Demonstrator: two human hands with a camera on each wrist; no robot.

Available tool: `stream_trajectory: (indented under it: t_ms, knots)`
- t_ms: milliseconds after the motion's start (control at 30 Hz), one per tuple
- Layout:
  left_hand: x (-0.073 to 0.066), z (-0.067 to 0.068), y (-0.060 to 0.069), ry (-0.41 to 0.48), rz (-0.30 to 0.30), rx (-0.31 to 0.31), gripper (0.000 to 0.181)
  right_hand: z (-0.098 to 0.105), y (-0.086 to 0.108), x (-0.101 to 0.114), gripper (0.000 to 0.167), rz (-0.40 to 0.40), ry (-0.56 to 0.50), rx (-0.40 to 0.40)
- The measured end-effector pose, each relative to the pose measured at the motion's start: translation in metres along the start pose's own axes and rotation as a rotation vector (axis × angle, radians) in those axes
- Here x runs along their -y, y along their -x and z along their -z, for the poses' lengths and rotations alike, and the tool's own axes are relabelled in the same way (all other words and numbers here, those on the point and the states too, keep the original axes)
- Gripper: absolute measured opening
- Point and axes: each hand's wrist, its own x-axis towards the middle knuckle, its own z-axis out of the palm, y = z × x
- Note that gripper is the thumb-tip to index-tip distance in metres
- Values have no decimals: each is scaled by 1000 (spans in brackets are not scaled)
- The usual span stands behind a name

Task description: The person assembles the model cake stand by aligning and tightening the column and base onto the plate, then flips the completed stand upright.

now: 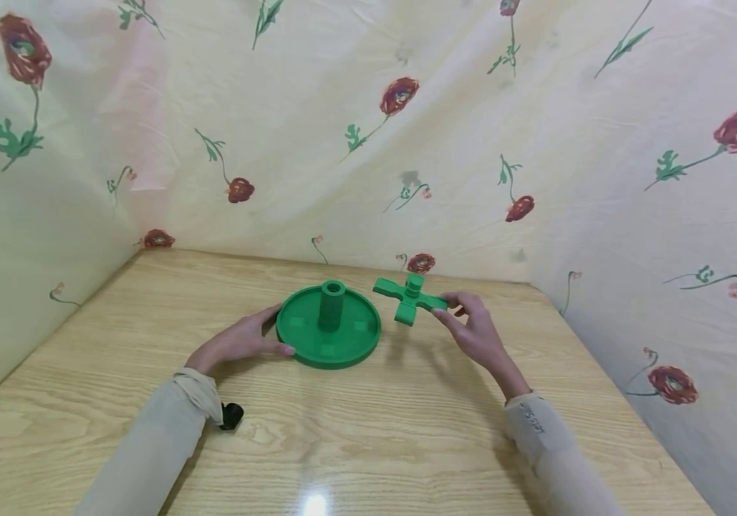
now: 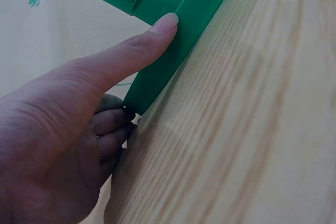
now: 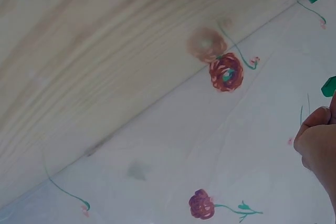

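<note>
A green round base with a raised rim and an upright hollow post sits on the table. My left hand holds its left edge, thumb on the near side and fingers round the far side. In the left wrist view, the thumb presses the rim, and the post bears the number 35. To the right, my right hand pinches one arm of a green cross-shaped piece above the table. A short knob rises from its middle. Only part of this hand shows in the right wrist view.
A light wood-grain table lies beneath both hands. Flower-patterned sheeting hangs behind it and along both sides. By the left sleeve is a small black object, its kind unclear.
</note>
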Motion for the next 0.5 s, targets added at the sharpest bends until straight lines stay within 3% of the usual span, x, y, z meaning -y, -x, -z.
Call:
stream_trajectory:
  t_ms: [133,500]
  knots:
    - [0,0,0,-3,-4,2,109,-7,-2,4,24,-11,-22,11]
    - [-3,0,1,0,7,3,109,-20,-16,28,25,-135,-176,42]
